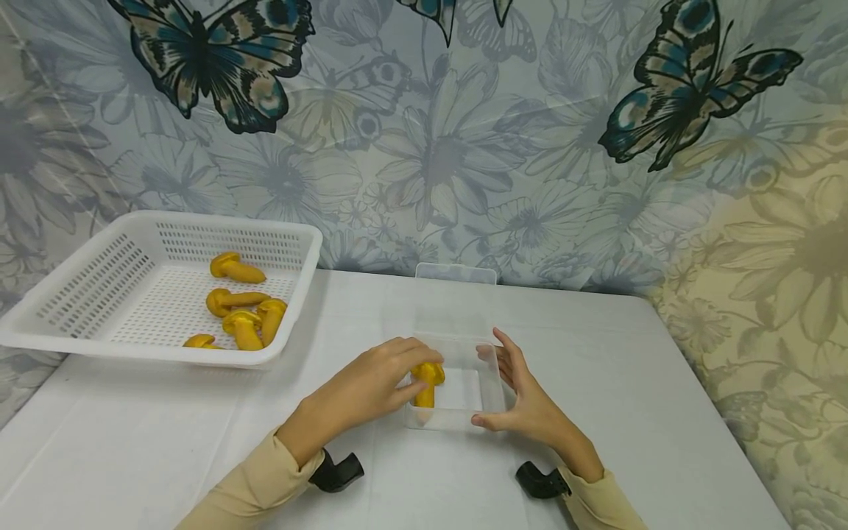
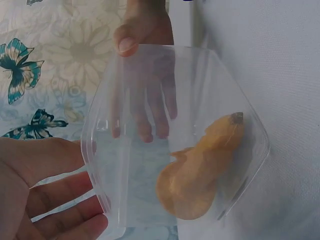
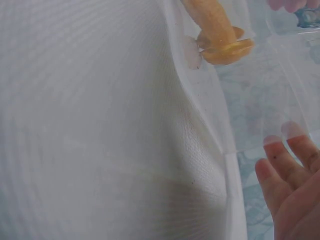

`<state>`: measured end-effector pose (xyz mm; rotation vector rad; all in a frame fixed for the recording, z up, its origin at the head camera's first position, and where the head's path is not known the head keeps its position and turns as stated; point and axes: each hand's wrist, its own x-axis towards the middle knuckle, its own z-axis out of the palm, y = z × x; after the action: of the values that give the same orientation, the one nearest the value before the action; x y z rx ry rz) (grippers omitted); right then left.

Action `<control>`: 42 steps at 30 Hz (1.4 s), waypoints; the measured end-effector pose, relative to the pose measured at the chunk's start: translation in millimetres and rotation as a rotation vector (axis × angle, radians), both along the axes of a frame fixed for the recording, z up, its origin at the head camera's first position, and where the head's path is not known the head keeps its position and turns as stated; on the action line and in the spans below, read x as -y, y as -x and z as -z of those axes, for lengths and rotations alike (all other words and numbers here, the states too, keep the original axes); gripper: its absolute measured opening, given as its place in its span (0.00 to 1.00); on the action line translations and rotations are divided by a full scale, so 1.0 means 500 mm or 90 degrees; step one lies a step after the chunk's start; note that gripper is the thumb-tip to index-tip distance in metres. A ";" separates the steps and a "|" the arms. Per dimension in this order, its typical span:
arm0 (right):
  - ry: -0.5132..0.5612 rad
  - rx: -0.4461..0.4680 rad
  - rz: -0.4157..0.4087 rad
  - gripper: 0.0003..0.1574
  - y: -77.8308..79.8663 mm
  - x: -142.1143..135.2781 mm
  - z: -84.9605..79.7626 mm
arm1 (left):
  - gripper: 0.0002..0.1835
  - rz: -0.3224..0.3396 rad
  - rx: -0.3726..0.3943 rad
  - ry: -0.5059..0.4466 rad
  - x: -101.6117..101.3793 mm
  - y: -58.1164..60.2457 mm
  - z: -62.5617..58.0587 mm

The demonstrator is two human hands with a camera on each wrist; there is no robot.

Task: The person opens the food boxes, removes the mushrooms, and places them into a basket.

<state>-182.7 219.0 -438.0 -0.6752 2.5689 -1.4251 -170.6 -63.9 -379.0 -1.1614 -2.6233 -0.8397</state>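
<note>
A clear plastic box (image 1: 490, 419) stands on the table, with one yellow mushroom (image 1: 425, 394) lying along its left side. My left hand (image 1: 371, 379) reaches over the left rim above the mushroom. In the left wrist view, the fingers of that hand rest at the box's edge, apart from the mushroom (image 2: 200, 170) seen through the wall. On the box's right side, my right hand (image 1: 530, 401) is spread, thumb near the front corner and fingers by the right wall. The right wrist view shows its loosely straight fingers (image 3: 282, 165) at the clear plastic.
To the left, a white perforated basket (image 1: 152, 352) holds several more yellow mushrooms (image 1: 241, 327). The box's clear lid (image 1: 457, 274) stands raised behind it. A white cloth covers the table (image 1: 596, 353), and a butterfly-patterned backdrop (image 1: 450, 154) hangs along its far edge.
</note>
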 end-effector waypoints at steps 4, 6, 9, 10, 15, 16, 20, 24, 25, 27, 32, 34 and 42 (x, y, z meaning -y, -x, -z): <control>0.000 0.000 0.001 0.80 0.000 0.001 0.000 | 0.23 -0.005 0.012 0.005 -0.001 0.002 -0.001; 0.000 0.001 0.001 0.81 0.001 0.001 0.000 | 0.24 -0.007 0.018 0.009 -0.003 0.003 -0.003; 0.002 0.005 -0.001 0.81 0.001 0.001 0.000 | 0.25 -0.010 0.039 0.015 -0.005 0.007 -0.006; 0.003 0.006 -0.002 0.81 0.001 0.001 0.000 | 0.26 -0.010 0.047 0.019 -0.007 0.008 -0.008; 0.004 0.010 -0.003 0.80 0.001 0.001 0.000 | 0.26 -0.001 0.118 0.058 -0.023 0.019 -0.019; 0.005 0.010 -0.002 0.80 0.001 0.001 0.000 | 0.26 0.004 0.133 0.072 -0.028 0.022 -0.022; 0.008 0.012 -0.003 0.80 0.000 0.000 0.001 | 0.28 0.024 0.182 0.121 -0.044 0.032 -0.032; 0.006 0.005 -0.007 0.80 -0.001 -0.001 0.002 | 0.28 0.041 0.205 0.136 -0.055 0.043 -0.032; 0.006 0.004 -0.007 0.80 -0.001 -0.001 0.003 | 0.28 0.043 0.209 0.137 -0.057 0.046 -0.031; 0.005 0.003 -0.009 0.80 -0.001 -0.001 0.003 | 0.27 0.041 0.213 0.139 -0.060 0.051 -0.028; 0.006 0.006 -0.007 0.80 -0.001 -0.001 0.002 | 0.26 0.026 0.207 0.164 -0.069 0.061 -0.021; 0.006 0.008 -0.005 0.80 -0.002 -0.001 0.002 | 0.26 0.020 0.198 0.182 -0.074 0.063 -0.021; 0.009 0.006 -0.005 0.81 -0.002 -0.002 0.000 | 0.24 -0.003 0.151 0.258 -0.094 0.061 -0.023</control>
<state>-181.5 219.9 -438.1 -0.6794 2.5485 -1.4424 -201.2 -16.9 -367.3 -1.2039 -3.0930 -0.4786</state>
